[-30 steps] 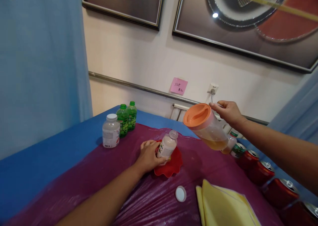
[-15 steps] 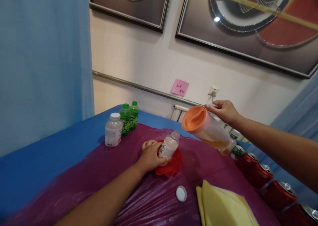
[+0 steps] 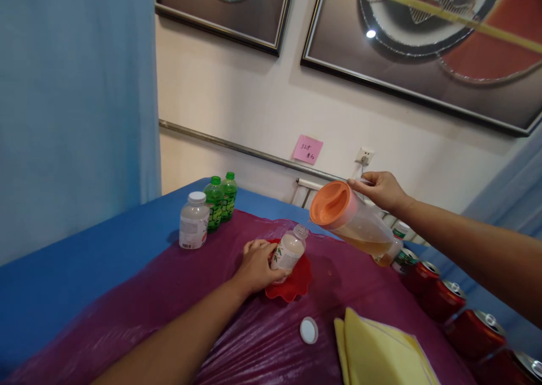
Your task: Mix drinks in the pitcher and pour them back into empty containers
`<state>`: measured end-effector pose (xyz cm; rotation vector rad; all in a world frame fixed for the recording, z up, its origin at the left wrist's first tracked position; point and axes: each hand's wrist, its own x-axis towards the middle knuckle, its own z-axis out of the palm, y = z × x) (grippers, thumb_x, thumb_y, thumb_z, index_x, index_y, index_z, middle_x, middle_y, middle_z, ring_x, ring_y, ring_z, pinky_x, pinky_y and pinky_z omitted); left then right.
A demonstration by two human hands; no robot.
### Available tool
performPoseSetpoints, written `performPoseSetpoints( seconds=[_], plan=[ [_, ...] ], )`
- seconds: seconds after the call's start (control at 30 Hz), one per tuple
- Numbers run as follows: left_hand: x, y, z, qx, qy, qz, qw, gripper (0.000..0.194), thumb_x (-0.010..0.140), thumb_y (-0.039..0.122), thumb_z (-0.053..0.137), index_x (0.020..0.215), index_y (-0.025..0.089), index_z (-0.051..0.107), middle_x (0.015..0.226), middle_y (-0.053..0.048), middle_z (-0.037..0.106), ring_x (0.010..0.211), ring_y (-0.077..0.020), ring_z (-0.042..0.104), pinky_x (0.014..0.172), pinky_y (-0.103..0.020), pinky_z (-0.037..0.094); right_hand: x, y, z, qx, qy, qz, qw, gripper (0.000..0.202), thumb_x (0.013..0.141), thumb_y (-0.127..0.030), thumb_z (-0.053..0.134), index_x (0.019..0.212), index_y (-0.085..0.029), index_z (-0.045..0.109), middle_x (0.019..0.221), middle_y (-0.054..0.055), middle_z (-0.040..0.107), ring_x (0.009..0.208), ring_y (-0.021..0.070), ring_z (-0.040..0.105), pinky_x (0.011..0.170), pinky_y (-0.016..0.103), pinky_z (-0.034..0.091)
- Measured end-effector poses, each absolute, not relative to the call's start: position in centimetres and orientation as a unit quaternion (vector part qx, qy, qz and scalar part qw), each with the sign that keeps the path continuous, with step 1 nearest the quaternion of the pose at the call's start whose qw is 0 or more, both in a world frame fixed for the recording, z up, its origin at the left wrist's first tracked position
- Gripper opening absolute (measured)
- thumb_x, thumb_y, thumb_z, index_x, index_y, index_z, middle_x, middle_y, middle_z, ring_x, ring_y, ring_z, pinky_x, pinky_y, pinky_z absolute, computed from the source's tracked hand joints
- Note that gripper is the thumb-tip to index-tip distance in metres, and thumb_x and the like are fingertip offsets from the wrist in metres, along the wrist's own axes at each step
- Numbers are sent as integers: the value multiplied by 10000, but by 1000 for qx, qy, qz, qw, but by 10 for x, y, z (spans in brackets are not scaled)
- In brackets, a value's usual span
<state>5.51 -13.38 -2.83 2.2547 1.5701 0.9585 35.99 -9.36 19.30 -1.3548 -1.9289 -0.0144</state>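
My left hand point(image 3: 259, 265) is wrapped round an uncapped clear bottle point(image 3: 289, 252) with a pale label, tilted to the right over a red scalloped dish point(image 3: 296, 283). My right hand point(image 3: 383, 190) grips the handle of a clear pitcher point(image 3: 359, 224) with an orange lid point(image 3: 331, 204). The pitcher is tipped to the left, its lid close to the bottle's mouth but apart from it. Amber liquid lies along the pitcher's lower side. A white cap point(image 3: 309, 330) rests on the purple cover point(image 3: 237, 340) in front of the dish.
A white-capped bottle point(image 3: 193, 221) and two green bottles point(image 3: 215, 203) stand at the left back. Several red cans point(image 3: 442, 299) line the right edge, with a green-and-white can point(image 3: 405, 259) behind them. A folded yellow cloth point(image 3: 381, 348) lies at the front right.
Very little differs. The bottle in my left hand has shifted very slightly to the right, and the pitcher stays tipped in nearly the same place.
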Motion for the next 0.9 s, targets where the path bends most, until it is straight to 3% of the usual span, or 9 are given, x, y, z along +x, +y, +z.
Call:
performPoseSetpoints(
  seconds=[0.9],
  plan=[
    [55, -133, -29, 774, 531, 322, 122, 659, 595, 550, 840, 1169, 247, 724, 1177, -103, 719, 1182, -380, 579, 1071, -528, 345, 357, -99, 201, -545, -750, -11, 375, 631, 722, -742, 644, 522, -250, 304, 511, -73, 239, 514, 87, 237, 482, 277, 184]
  ],
)
